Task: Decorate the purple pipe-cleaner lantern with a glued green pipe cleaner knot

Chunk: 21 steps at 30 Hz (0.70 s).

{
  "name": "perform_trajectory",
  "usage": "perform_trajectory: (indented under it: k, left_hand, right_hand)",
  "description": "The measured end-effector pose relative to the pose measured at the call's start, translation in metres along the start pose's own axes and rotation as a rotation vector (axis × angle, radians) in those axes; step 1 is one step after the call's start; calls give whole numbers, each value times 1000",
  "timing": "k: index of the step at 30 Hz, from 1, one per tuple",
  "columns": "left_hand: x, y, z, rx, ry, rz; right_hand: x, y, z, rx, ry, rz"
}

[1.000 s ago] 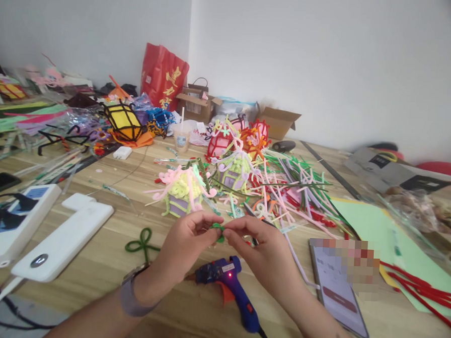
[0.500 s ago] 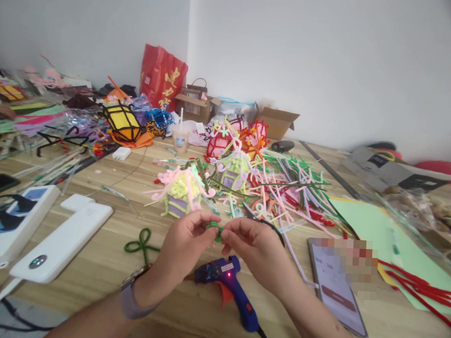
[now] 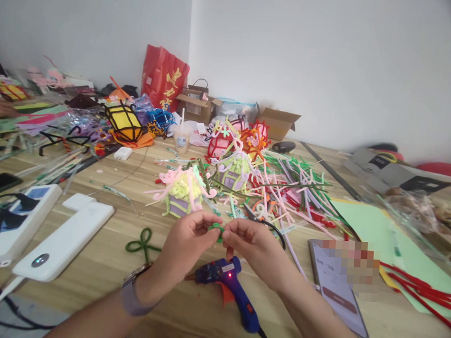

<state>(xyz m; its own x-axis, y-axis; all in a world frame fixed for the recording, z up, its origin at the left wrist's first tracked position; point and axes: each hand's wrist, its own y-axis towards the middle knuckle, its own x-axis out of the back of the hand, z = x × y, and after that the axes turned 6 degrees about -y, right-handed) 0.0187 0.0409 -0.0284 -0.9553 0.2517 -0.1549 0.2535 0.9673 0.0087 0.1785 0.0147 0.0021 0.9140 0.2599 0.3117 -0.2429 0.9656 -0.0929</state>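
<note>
Between my fingertips is a small bent piece of green pipe cleaner point(image 3: 216, 231), partly hidden by the fingers. My left hand point(image 3: 188, 248) pinches it from the left and my right hand point(image 3: 252, 248) from the right. Just below my hands a blue glue gun point(image 3: 237, 295) lies on its side, its small red light lit. Left of my left wrist rests a dark green looped pipe cleaner point(image 3: 144, 243). Beyond my hands stands a little pipe-cleaner house point(image 3: 182, 193) in yellow, pink and purple, with a second house point(image 3: 232, 174) behind it to the right.
Scissors point(image 3: 264, 221) lie beyond my right hand, before a heap of loose pipe cleaners point(image 3: 300, 178). A phone point(image 3: 335, 285) is at the right. A white power bank point(image 3: 63, 241) and a power strip point(image 3: 26, 219) sit at the left. A drink cup point(image 3: 181, 140) stands farther back.
The green piece has turned slightly between my fingertips and shows a little more. Both hands keep their pinch in nearly the same place. The whole view has shifted very slightly.
</note>
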Motion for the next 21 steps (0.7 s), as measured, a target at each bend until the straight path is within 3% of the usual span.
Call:
perform_trajectory:
  k: [7,15,18,21]
  left_hand:
    - [1,-1,-2,20,43,6]
    - [-5,1,-3,28,-298,-33]
    - [-4,2,-4,25,-275,-24]
    - [-2,1,-6,24,-160,-2]
  right_hand:
    - [-1,1,-4,35,-6,12]
    - [-5,8,-9,-21,234,-90]
    - [-5,9,-7,-28,241,-69]
    - [-1,7,-3,45,98,-150]
